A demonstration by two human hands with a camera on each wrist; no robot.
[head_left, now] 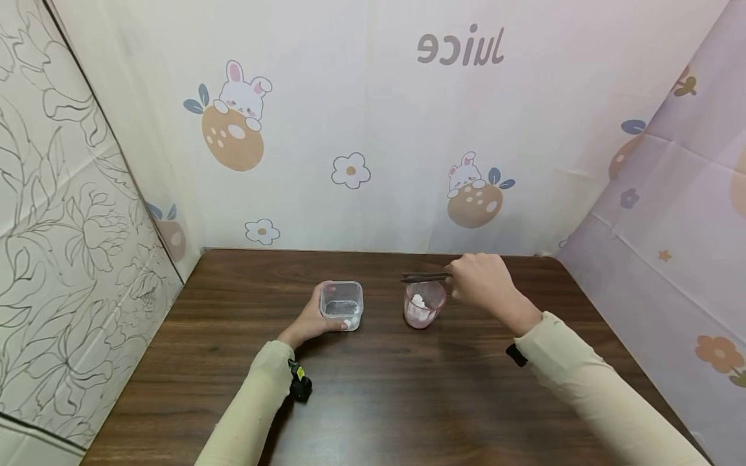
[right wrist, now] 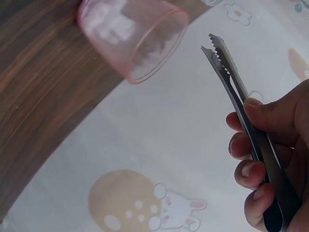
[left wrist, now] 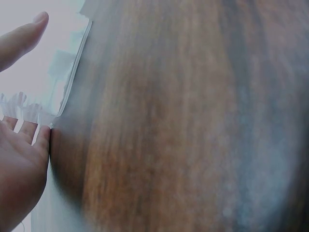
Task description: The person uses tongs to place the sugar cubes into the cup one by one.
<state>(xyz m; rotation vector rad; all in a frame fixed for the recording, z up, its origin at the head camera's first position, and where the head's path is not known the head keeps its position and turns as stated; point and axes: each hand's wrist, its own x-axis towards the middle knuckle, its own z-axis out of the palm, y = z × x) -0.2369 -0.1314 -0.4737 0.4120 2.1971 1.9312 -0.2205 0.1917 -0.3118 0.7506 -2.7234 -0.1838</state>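
Observation:
My left hand (head_left: 307, 323) grips a clear square plastic container (head_left: 361, 299), its thumb along the near side and the other fingers at the left and far side. A small white lump (head_left: 355, 321) lies in the container's near right corner. In my right hand (head_left: 479, 279) is a pair of dark metal tongs (right wrist: 237, 92), held above the far rim of a pink see-through glass (head_left: 439, 308). The serrated tips stand slightly apart with nothing between them. Several white lumps (head_left: 417, 310) fill part of the glass. The left wrist view shows the container (left wrist: 73, 72) overexposed.
Both vessels stand on a dark wooden table (head_left: 373, 388), the glass to the right of the container. A printed cloth (head_left: 361, 116) hangs behind the table's back edge. Floral panels (head_left: 76, 226) rise on the left, and another printed cloth (head_left: 670, 259) on the right.

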